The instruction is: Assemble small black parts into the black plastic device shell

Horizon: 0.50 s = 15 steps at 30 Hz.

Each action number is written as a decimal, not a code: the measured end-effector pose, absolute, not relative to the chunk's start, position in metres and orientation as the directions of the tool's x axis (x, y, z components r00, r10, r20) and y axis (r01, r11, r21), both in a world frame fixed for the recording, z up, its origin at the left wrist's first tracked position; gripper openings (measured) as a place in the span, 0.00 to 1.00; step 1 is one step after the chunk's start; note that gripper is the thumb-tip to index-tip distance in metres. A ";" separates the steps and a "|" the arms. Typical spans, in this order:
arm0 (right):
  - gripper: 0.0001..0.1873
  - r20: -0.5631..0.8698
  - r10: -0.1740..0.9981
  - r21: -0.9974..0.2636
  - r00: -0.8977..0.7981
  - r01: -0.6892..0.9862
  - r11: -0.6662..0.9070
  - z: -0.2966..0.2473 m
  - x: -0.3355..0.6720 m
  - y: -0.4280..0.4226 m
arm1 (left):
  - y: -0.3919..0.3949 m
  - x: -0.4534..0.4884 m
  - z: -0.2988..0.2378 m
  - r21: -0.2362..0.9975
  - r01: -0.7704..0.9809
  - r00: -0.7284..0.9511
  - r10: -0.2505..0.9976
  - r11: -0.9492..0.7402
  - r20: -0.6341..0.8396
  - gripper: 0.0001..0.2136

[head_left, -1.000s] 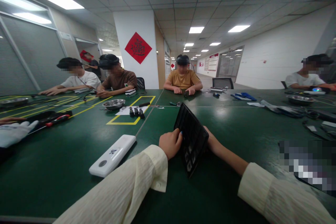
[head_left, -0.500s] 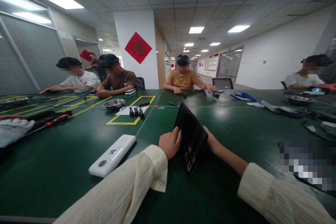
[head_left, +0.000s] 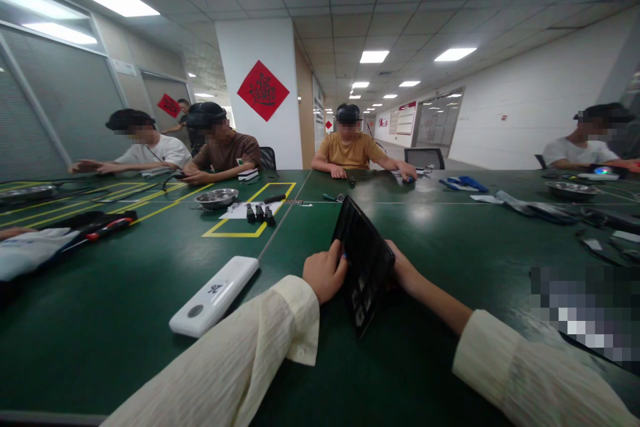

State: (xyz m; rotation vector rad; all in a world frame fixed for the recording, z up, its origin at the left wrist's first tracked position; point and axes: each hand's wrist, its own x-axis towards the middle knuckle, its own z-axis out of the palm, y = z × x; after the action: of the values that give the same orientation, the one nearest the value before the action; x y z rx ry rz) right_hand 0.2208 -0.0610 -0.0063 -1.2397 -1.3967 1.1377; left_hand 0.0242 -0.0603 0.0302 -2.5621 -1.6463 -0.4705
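Note:
Between my hands a thin, flat black rectangular panel (head_left: 367, 273) stands tilted above the green table, with paler squarish shapes low on its face. What kind of thing it is I cannot make out. My left hand (head_left: 324, 272) is closed at its left edge, and a small blue spot shows by the fingertips. At the opposite edge my right hand (head_left: 403, 270) grips the panel; most of those fingers are hidden behind it. Left of my left hand lies a white power bank (head_left: 217, 297) marked 26.
A metal bowl (head_left: 217, 198) and several small black parts (head_left: 260, 215) sit near a yellow taped rectangle (head_left: 234, 235). Co-workers sit around the table (head_left: 125, 320). At left is a white glove (head_left: 35, 250); at right, a second bowl (head_left: 571, 191) and cables.
My hands and the panel have barely moved. At far left the white glove has shifted slightly. The hand of the co-worker opposite has moved a little on the table.

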 end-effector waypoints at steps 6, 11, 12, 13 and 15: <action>0.26 0.056 0.996 -0.988 -0.063 0.137 0.064 -0.007 0.220 -0.061 | -0.059 0.024 0.029 0.112 0.906 0.369 0.891 -0.408 0.264 0.17; 0.28 0.047 0.997 -0.989 -0.061 0.138 0.055 -0.009 0.221 -0.059 | -0.059 0.025 0.030 0.119 0.900 0.373 0.883 -0.419 0.284 0.16; 0.28 0.046 0.997 -0.989 -0.057 0.140 0.053 -0.010 0.221 -0.058 | -0.059 0.025 0.030 0.122 0.898 0.376 0.882 -0.422 0.283 0.15; 0.28 0.046 0.998 -0.989 -0.052 0.142 0.053 -0.011 0.222 -0.057 | -0.060 0.025 0.030 0.124 0.898 0.377 0.883 -0.423 0.280 0.15; 0.28 0.046 0.998 -0.988 -0.050 0.146 0.053 -0.011 0.222 -0.056 | -0.059 0.024 0.030 0.124 0.898 0.376 0.884 -0.421 0.277 0.15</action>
State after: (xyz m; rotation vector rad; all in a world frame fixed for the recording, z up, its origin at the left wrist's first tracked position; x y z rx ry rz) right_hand 0.2218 -0.0564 -0.0108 -1.2568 -1.3752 1.1332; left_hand 0.0243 -0.0594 0.0295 -2.5666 -1.6631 -0.4704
